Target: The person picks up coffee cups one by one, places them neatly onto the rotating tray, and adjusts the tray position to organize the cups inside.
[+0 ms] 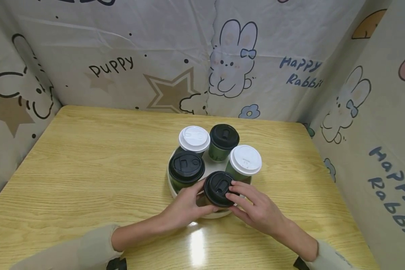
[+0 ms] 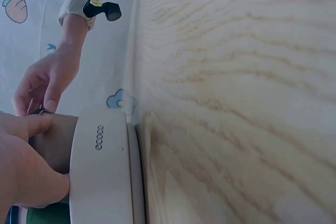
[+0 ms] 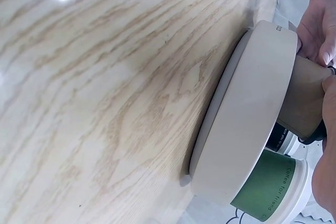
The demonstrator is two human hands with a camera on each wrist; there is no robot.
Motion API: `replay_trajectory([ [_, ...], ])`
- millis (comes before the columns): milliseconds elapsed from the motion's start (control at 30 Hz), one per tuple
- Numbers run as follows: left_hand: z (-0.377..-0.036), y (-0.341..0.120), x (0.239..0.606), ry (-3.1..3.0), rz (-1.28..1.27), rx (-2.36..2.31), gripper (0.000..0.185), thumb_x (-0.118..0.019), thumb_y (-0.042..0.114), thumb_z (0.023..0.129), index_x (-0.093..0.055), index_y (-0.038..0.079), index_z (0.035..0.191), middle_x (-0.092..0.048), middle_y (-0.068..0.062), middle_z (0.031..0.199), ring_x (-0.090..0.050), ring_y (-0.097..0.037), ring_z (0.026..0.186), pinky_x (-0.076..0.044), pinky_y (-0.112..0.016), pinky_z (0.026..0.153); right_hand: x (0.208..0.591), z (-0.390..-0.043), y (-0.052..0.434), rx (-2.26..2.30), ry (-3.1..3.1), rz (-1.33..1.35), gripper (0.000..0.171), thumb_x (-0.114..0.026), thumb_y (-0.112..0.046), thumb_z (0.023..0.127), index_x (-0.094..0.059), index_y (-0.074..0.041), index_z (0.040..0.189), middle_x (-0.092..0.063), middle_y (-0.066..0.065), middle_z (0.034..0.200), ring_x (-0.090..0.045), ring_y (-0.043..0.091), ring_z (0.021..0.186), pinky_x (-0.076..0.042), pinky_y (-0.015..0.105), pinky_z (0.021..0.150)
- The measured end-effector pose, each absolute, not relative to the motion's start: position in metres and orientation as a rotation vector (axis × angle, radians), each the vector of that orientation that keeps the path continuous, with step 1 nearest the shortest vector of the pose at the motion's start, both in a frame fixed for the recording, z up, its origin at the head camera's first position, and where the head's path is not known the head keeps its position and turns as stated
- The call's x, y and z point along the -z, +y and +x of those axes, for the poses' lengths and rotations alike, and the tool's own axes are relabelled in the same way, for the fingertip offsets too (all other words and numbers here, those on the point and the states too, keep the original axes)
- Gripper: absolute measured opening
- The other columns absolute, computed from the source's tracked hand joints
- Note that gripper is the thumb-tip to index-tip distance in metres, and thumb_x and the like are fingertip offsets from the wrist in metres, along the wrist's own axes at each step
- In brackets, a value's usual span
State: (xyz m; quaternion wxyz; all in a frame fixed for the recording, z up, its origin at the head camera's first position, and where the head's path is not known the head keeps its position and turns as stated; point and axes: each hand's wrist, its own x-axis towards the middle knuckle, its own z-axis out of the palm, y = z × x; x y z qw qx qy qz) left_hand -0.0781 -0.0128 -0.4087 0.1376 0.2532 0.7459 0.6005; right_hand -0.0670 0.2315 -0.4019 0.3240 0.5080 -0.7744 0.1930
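Now both hands (image 1: 222, 206) grip black-lidded cup (image 1: 218, 188) at tray's (image 1: 171, 186) near edge.

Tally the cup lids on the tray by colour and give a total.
Black lids: 3
White lids: 2
Total: 5 lidded cups, all on the white round tray.

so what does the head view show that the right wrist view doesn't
Only the head view shows all five lidded cups from above: two white lids, three black, both hands on the front black lid, left hand and right hand whole.

Only the right wrist view shows the brown side of the front cup and the print on a green cup.

Both show the round white tray on the wooden table.
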Motion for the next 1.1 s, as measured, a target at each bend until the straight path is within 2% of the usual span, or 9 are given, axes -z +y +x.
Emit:
replay_trajectory([
  [133,-0.08,-0.017,0.407,2.195,0.733,-1.653,0.073,-0.082,0.011,0.083,-0.046,0.003,0.146,-0.056,-0.015,0.14,-0.058,-0.026,0.122,-0.048,-0.031,0.099,0.404,-0.068,0.232,-0.5,-2.038,1.343,0.027,-0.057,-0.021,0.103,-0.068,0.003,0.11,-0.066,0.019,0.112,-0.066,0.036,0.105,-0.053,0.039,0.094],
  [300,-0.079,-0.026,0.403,2.269,0.706,-1.525,0.071,-0.079,0.013,0.085,-0.046,-0.002,0.146,-0.053,-0.02,0.14,-0.061,-0.034,0.117,-0.052,-0.038,0.096,0.406,-0.069,0.231,-0.489,-2.053,1.346,0.027,-0.057,-0.021,0.103,-0.068,0.002,0.111,-0.066,0.018,0.112,-0.065,0.035,0.106,-0.053,0.038,0.094],
  [600,-0.063,-0.051,0.393,2.45,0.742,-1.361,0.067,-0.079,0.019,0.085,-0.051,-0.009,0.139,-0.056,-0.024,0.135,-0.063,-0.036,0.114,-0.052,-0.043,0.095,0.407,-0.07,0.229,-0.498,-2.054,1.345,0.027,-0.059,-0.021,0.102,-0.068,0.003,0.111,-0.066,0.018,0.113,-0.065,0.036,0.108,-0.053,0.039,0.096],
  [800,-0.053,-0.068,0.378,2.485,0.731,-1.399,0.05,-0.076,0.017,0.089,-0.06,-0.004,0.132,-0.062,-0.018,0.131,-0.066,-0.034,0.108,-0.055,-0.038,0.091,0.401,-0.068,0.231,-0.5,-2.032,1.344,0.032,-0.062,-0.026,0.098,-0.067,0.003,0.112,-0.065,0.02,0.114,-0.065,0.038,0.107,-0.054,0.042,0.094],
  [967,-0.054,-0.082,0.364,2.482,0.715,-1.489,0.034,-0.069,0.011,0.093,-0.065,0.001,0.125,-0.067,-0.013,0.124,-0.066,-0.032,0.109,-0.053,-0.036,0.094,0.389,-0.068,0.239,-0.455,-2.003,1.3,0.029,-0.056,-0.022,0.097,-0.068,0.002,0.11,-0.066,0.021,0.111,-0.065,0.039,0.103,-0.055,0.042,0.091],
  [1100,-0.055,-0.092,0.354,2.518,0.673,-1.521,0.025,-0.069,0.01,0.093,-0.07,0.007,0.117,-0.07,-0.004,0.117,-0.067,-0.023,0.107,-0.054,-0.034,0.093,0.379,-0.071,0.242,-0.45,-1.972,1.261,0.028,-0.055,-0.021,0.098,-0.068,0.003,0.107,-0.066,0.022,0.109,-0.065,0.04,0.1,-0.053,0.039,0.095],
])
